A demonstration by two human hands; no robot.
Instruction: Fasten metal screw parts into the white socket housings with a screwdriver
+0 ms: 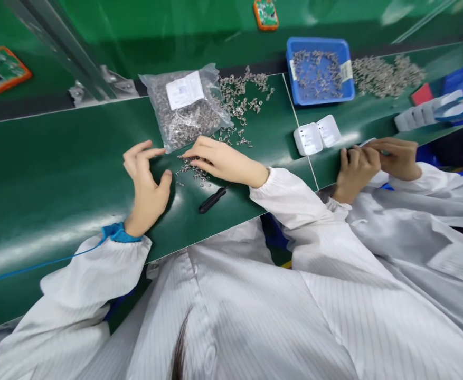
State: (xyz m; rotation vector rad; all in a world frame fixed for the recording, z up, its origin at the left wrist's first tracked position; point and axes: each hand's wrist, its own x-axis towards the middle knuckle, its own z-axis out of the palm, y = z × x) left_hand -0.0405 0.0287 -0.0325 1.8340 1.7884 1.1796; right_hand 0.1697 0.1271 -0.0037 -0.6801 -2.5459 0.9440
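My left hand (147, 186) is raised over the green bench, thumb and fingers apart and curved, with nothing visible in it. A blue wrist strap (122, 233) circles that wrist. My right hand (228, 161) reaches left over a small pile of loose screws (199, 172), its fingertips among them and a gap showing between thumb and fingers. Whether a screw touches its fingertips is too small to make out. A black screwdriver (212, 200) lies just below the pile. Behind my hands rests a clear plastic bag (191, 122) full of screws with a white label.
Loose screws (241, 100) spread right of the bag. Farther right are a blue bin (321, 99) of screws, white plastic cases (309, 139) and another screw heap (389, 76). A co-worker's hands (358, 166) work at the right. A metal bracket (104, 87) stands at back left.
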